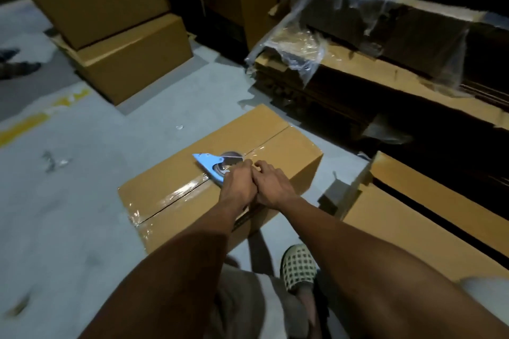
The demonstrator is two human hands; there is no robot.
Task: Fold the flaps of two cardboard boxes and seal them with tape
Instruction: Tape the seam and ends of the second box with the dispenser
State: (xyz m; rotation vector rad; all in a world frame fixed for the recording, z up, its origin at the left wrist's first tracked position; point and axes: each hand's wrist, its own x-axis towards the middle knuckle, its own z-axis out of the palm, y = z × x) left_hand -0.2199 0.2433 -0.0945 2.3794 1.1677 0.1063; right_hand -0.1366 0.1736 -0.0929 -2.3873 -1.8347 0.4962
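We see a grey floor (91, 201) carrying a taped box (170, 201). Beyond that box, to the left, two stacked boxes (132, 63) sit on it; to its right, flat cardboard (413, 228); behind it, wrapped cardboard stacks (344, 91). Plastic scraps (55, 161) lie left of the box.

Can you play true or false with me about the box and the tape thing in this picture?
1. The box under the hands has its top flaps folded shut. True.
2. The tape dispenser is red. False: it is blue.
3. The left hand holds the tape dispenser on top of the box. True.
4. The right hand is far away from the left hand. False: the two hands touch.
5. Clear tape runs along the box's middle seam. True.
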